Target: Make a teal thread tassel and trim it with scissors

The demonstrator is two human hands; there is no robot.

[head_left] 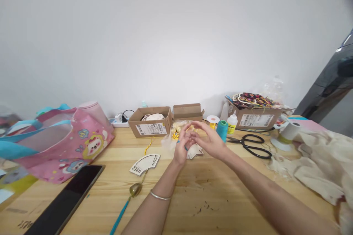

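Observation:
My left hand (182, 148) and my right hand (211, 142) are raised close together over the middle of the table. Their fingers are curved and parted, partly overlapping and blurred, with no held object visible. Small teal marks show on the left fingers; I cannot tell what they are. Behind and below the hands lie a clear plastic bag with yellow cord (176, 134) and a pale flat piece (195, 151), partly covered. Left of them rests a fan-shaped wooden pendant (146, 163), with yellow cord, a gold bell-shaped cap (135, 190) and a teal tassel (120, 216).
A pink bag (68, 147) and black phone (66, 200) lie left. Behind stand cardboard boxes (150, 129), a teal thread cone (222, 130) and glue bottle (232, 123). Black scissors (252, 145), a white spool (288, 134) and beige cloth (317, 169) lie right.

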